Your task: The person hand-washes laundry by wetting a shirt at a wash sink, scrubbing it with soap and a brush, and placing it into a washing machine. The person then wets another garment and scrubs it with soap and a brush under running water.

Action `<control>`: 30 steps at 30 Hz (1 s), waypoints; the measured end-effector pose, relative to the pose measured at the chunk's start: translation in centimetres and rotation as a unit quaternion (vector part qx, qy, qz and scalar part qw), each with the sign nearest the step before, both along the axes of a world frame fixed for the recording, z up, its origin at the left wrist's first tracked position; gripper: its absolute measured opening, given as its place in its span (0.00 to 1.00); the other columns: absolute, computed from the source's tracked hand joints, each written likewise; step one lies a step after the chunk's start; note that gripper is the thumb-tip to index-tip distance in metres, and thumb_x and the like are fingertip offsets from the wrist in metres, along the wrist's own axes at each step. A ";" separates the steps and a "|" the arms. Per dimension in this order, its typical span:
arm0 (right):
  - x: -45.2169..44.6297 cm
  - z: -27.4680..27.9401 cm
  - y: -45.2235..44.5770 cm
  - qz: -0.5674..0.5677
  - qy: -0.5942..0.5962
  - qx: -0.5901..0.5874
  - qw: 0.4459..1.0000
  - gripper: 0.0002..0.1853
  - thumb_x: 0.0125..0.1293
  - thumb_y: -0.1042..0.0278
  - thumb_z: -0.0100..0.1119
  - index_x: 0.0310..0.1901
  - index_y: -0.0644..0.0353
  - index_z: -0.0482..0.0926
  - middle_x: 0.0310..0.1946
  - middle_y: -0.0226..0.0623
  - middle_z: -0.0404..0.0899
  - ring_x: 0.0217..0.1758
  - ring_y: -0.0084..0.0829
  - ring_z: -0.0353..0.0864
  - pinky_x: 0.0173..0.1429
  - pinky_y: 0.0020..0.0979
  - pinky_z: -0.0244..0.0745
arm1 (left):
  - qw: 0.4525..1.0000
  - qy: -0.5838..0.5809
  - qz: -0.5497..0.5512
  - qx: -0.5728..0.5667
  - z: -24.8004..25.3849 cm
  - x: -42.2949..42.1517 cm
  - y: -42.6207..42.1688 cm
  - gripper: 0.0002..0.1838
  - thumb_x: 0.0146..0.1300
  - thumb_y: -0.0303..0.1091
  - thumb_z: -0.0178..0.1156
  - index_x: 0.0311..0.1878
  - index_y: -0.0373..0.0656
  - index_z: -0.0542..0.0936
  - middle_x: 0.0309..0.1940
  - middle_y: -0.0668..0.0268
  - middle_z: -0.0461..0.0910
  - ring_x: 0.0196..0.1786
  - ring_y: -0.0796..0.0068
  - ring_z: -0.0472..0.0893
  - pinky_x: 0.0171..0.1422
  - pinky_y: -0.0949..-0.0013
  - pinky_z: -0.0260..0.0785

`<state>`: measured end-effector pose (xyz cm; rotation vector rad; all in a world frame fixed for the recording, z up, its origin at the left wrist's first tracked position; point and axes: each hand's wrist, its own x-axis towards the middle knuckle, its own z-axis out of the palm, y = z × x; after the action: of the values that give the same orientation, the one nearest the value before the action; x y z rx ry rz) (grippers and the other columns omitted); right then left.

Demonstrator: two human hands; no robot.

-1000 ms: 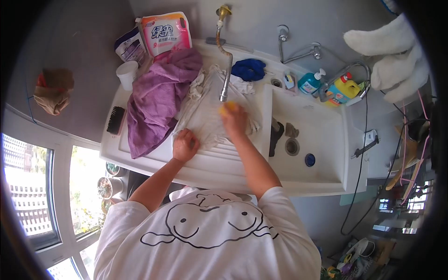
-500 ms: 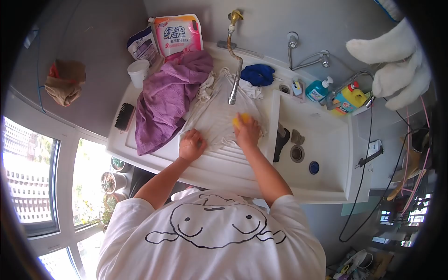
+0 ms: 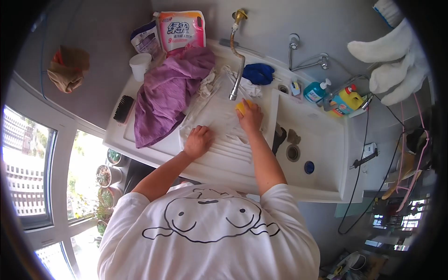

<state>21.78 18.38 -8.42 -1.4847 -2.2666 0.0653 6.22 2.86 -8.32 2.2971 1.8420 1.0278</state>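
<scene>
A wet white cloth is spread over the ridged washboard part of the white sink counter. My right hand is closed around a yellow block, perhaps soap or a sponge, against the cloth's right side. Lower left on the cloth rests my left hand, its fingers curled down on the fabric; whether they pinch it is unclear. Above the cloth hangs a flexible metal faucet. A purple cloth lies to the left, and a blue cloth lies behind.
A black-bristled brush, a white cup and a detergent bag are at the left. The basin on the right holds dark cloths and a drain. Behind it stand a teal bottle and a yellow bottle.
My right hand, with the yellow block, has shifted slightly right and up over the cloth. My left hand has moved a little to the right. The camera view has shifted somewhat.
</scene>
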 end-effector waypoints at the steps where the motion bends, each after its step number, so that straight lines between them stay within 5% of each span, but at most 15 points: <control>1: 0.6 -0.2 0.4 0.031 0.017 -0.006 0.999 0.26 0.47 0.55 0.59 0.52 0.44 0.68 0.41 0.40 0.67 0.45 0.39 0.67 0.45 0.40 0.64 | 0.999 0.019 0.027 -0.039 -0.9 0.3 0.2 0.08 0.47 0.32 0.56 0.31 0.41 0.73 0.29 0.61 0.70 0.35 0.59 0.70 0.41 0.62 0.62; 6: -0.1 1.7 -0.1 -0.005 0.041 -0.126 0.991 0.25 0.46 0.59 0.60 0.50 0.47 0.70 0.38 0.44 0.69 0.45 0.42 0.68 0.46 0.39 0.65 | 0.993 0.026 -0.059 -0.100 0.2 0.4 -0.1 0.05 0.47 0.29 0.54 0.29 0.40 0.73 0.26 0.59 0.70 0.34 0.58 0.71 0.39 0.62 0.63; 8: -1.0 0.1 -4.3 0.186 0.016 0.001 0.982 0.26 0.45 0.59 0.61 0.50 0.47 0.69 0.39 0.44 0.68 0.46 0.43 0.67 0.47 0.40 0.63 | 0.989 0.021 -0.109 -0.096 0.3 0.7 -1.0 0.04 0.47 0.28 0.54 0.28 0.39 0.73 0.26 0.58 0.71 0.34 0.58 0.71 0.39 0.62 0.63; 10: -2.7 0.9 -9.1 0.249 0.003 -0.047 0.967 0.28 0.44 0.60 0.61 0.51 0.47 0.69 0.42 0.43 0.66 0.47 0.42 0.65 0.48 0.41 0.61 | 0.968 -0.025 -0.182 -0.172 0.9 1.0 -2.3 0.03 0.47 0.26 0.54 0.27 0.39 0.73 0.25 0.58 0.71 0.33 0.57 0.71 0.38 0.62 0.64; 16: -3.2 -0.7 -3.1 0.148 0.042 0.091 0.984 0.27 0.45 0.59 0.60 0.51 0.47 0.68 0.39 0.40 0.67 0.44 0.40 0.66 0.45 0.41 0.61 | 0.888 -0.111 -0.289 -0.340 2.2 -2.7 -3.9 0.03 0.47 0.25 0.52 0.27 0.37 0.72 0.26 0.58 0.72 0.32 0.58 0.71 0.37 0.64 0.63; 20: -0.6 0.6 -1.6 -0.007 -0.041 -0.022 0.999 0.26 0.46 0.58 0.59 0.51 0.48 0.68 0.41 0.43 0.67 0.45 0.41 0.66 0.44 0.41 0.61 | 0.856 -0.141 -0.224 -0.444 4.1 -4.0 -5.8 0.04 0.49 0.29 0.53 0.28 0.39 0.73 0.24 0.62 0.74 0.29 0.67 0.74 0.34 0.69 0.65; 24: -1.8 -0.9 -8.9 0.215 -0.005 0.074 0.974 0.29 0.45 0.59 0.60 0.53 0.47 0.66 0.42 0.44 0.66 0.45 0.41 0.65 0.44 0.40 0.61 | 0.882 -0.150 -0.130 -0.427 3.5 -3.7 -6.6 0.06 0.49 0.32 0.54 0.28 0.40 0.74 0.22 0.63 0.75 0.28 0.70 0.74 0.34 0.70 0.65; 27: -4.9 1.4 -10.8 0.293 0.016 -0.015 0.956 0.29 0.45 0.62 0.60 0.53 0.48 0.66 0.44 0.47 0.65 0.46 0.44 0.65 0.47 0.41 0.61 | 0.895 -0.147 -0.125 -0.403 3.2 -3.4 -5.9 0.05 0.49 0.32 0.55 0.28 0.41 0.74 0.24 0.63 0.75 0.28 0.69 0.74 0.34 0.70 0.66; 30: -6.6 0.3 -5.4 0.200 0.021 0.014 0.979 0.27 0.47 0.59 0.59 0.53 0.48 0.67 0.45 0.46 0.65 0.46 0.45 0.65 0.48 0.42 0.61 | 0.911 -0.128 -0.137 -0.368 1.9 -3.3 -5.8 0.05 0.50 0.32 0.55 0.28 0.41 0.74 0.27 0.63 0.75 0.29 0.69 0.75 0.34 0.71 0.66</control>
<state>15.14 12.99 -8.14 -0.9826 -2.4849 0.1811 2.91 -2.96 -6.44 1.7824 1.4069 0.4427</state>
